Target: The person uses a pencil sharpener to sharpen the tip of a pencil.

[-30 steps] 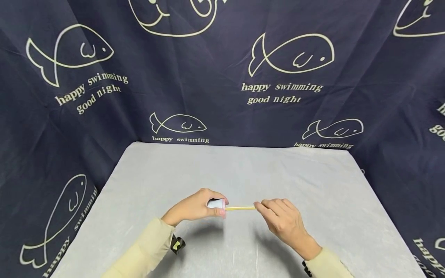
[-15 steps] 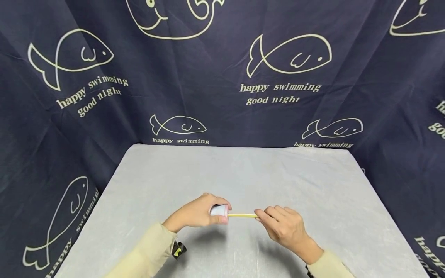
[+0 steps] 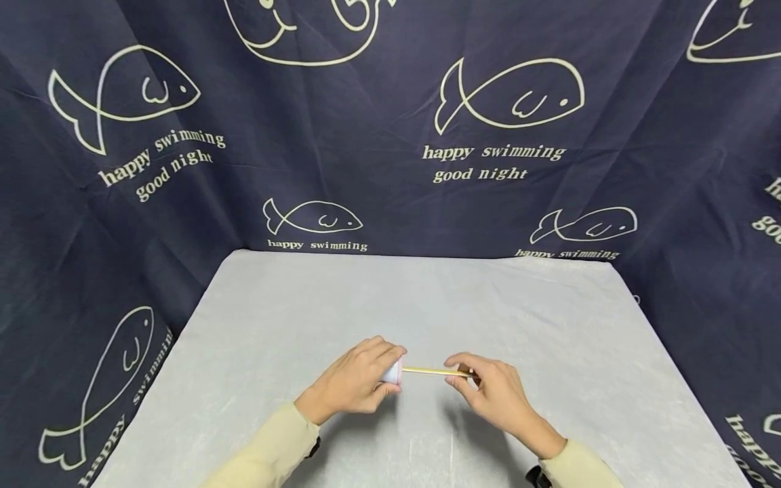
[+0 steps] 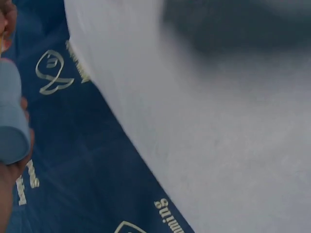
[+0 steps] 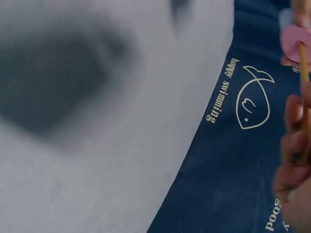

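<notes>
A pale blue cylindrical pencil sharpener (image 3: 392, 373) with a pink end lies sideways in my left hand (image 3: 349, 378), whose fingers and thumb grip it from above and below. In the left wrist view the blue body of the sharpener (image 4: 10, 111) shows at the left edge. Out of the pink end (image 5: 293, 42) sticks a yellow pencil (image 3: 427, 371), held level above the table. My right hand (image 3: 497, 393) has its fingers curled round the pencil's free, dark-tipped end, thumb below and index finger above. The pencil's inner tip is hidden inside the sharpener.
Both hands are over the front half of a table (image 3: 342, 291) covered with a pale grey cloth. Dark blue curtains (image 3: 390, 156) with fish prints stand behind it and at both sides.
My right hand has rolled over, its fingers parting so the pencil's dark end shows. My left hand has turned forward over the sharpener, covering more of it. The pencil stays in the sharpener.
</notes>
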Demonstrator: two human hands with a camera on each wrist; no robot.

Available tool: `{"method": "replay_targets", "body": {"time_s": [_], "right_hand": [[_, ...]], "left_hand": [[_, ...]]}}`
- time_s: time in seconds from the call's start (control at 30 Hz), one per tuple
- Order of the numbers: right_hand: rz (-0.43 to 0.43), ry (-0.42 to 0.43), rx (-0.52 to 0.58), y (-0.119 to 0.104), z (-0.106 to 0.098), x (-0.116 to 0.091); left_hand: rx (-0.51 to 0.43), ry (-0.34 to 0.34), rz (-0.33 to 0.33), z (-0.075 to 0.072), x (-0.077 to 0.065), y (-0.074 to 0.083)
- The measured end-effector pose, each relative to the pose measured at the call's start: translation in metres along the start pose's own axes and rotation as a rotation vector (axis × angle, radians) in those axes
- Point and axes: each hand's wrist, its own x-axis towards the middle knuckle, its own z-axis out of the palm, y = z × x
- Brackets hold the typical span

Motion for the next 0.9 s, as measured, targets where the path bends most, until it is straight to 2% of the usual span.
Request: {"method": "replay_targets", "body": {"time_s": [0.13,0.23,0.3,0.37,0.43,0.5,0.6,0.67,0.7,0.8,0.9], "right_hand": [[-0.341,0.251,-0.169,0.008,0.003,0.007],[-0.544,0.42,-0.305,0.007,0.002,0.016],[-0.637,0.524,-0.384,0.004,0.002,0.021],[-0.697,0.587,-0.435,0.002,0.002,0.024],[-0.735,0.615,-0.462,0.0,0.002,0.025],[-0.743,0.605,-0.463,0.001,0.003,0.022],[-0.652,0.488,-0.388,0.004,0.006,0.015],[-0.517,0.347,-0.291,0.005,0.007,0.009],[-0.423,0.258,-0.227,0.006,0.006,0.007],[-0.089,-0.01,-0.028,0.005,0.003,0.003],[0.189,-0.211,0.119,0.004,-0.002,0.004]], "left_hand": [[-0.21,-0.137,-0.193,-0.012,0.007,-0.005],[-0.42,-0.225,-0.312,-0.021,0.012,-0.009],[-0.542,-0.268,-0.337,-0.024,0.014,-0.013],[-0.651,-0.303,-0.332,-0.025,0.015,-0.017],[-0.715,-0.323,-0.303,-0.025,0.016,-0.019],[-0.746,-0.334,-0.296,-0.023,0.016,-0.018],[-0.686,-0.308,-0.318,-0.018,0.014,-0.013],[-0.577,-0.265,-0.312,-0.012,0.012,-0.008],[-0.508,-0.235,-0.293,-0.009,0.01,-0.006],[-0.266,-0.145,-0.175,0.001,0.004,-0.001],[-0.06,-0.063,-0.029,0.01,-0.001,0.0]]}}
